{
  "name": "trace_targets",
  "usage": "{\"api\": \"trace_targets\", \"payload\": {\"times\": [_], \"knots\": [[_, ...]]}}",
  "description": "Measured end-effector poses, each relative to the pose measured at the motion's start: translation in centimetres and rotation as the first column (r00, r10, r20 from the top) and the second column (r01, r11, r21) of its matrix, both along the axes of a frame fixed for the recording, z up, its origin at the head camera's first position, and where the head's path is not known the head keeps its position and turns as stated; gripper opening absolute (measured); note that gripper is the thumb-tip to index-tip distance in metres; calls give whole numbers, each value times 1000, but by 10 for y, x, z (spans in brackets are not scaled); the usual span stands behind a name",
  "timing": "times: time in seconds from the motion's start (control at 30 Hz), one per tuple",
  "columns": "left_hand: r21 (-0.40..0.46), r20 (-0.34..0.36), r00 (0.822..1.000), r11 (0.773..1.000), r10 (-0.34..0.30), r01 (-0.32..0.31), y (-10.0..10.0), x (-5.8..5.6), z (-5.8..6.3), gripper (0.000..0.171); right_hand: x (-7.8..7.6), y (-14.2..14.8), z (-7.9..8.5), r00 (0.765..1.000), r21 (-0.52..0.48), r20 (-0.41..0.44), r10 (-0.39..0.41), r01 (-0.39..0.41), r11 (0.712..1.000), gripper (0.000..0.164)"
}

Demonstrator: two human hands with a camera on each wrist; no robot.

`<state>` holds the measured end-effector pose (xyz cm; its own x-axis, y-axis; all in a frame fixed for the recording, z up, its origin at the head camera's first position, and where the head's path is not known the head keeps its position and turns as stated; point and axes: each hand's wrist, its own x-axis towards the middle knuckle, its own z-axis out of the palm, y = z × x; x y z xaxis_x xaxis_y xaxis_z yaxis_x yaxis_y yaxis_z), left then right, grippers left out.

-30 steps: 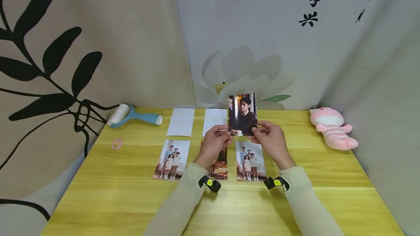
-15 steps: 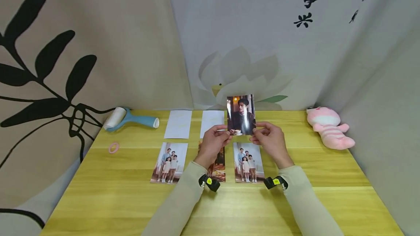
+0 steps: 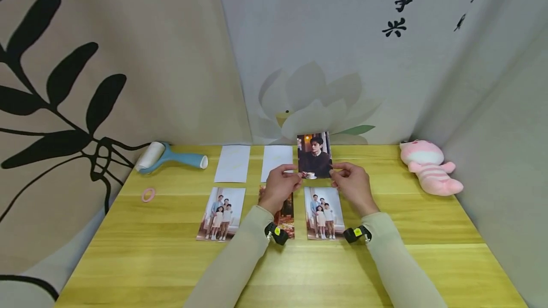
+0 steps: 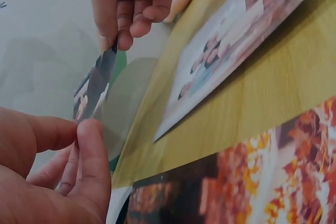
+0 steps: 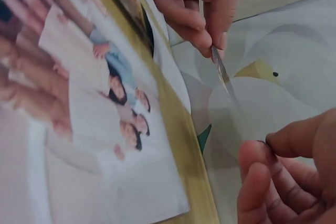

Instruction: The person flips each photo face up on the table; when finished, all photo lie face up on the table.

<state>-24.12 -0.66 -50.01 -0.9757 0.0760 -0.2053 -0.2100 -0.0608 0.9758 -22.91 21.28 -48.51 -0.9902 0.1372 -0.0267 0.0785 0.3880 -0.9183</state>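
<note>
Left hand [image 3: 280, 185] and right hand [image 3: 354, 187] are both pinching the lower edges of a dark, glossy, rectangular photo print [image 3: 314, 159] showing a seated person and white cup. Print is tilting up just right of centre frame; can't tell if it's touching the yellow wood-grain worktop [image 3: 419, 270]. Two white rectangular paper sheets [image 3: 232, 164] are lying left of it. Below, two pale family photo prints [image 3: 324, 213] are flanking an orange-brown autumn photo print [image 3: 288, 216], which the left arm is partly covering. Pink-and-white striped plush toy [image 3: 430, 168] is lying at right of frame.
</note>
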Motion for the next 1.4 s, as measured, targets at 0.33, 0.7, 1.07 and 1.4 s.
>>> {"api": "trace_targets", "payload": {"times": [0.33, 0.7, 1.07, 1.4], "knots": [[-125, 20, 1000, 992, -6, 8, 4, -2, -5, 29, -7, 5, -12, 998, 71, 58, 8, -12, 997, 26], [-235, 28, 1000, 972, -5, 12, 8, -8, -9, 32, -17, 8, -26, 999, 260, 43, 30, -40, 965, 24], [-258, 51, 998, 965, -25, 38, 7, -10, -8, 32, -23, 9, -32, 999, 299, 43, 3, -15, 954, 26], [-245, 49, 996, 966, -73, 83, -1, -6, -3, 36, -21, 11, -29, 997, 260, 67, -43, 24, 965, 31]]}}
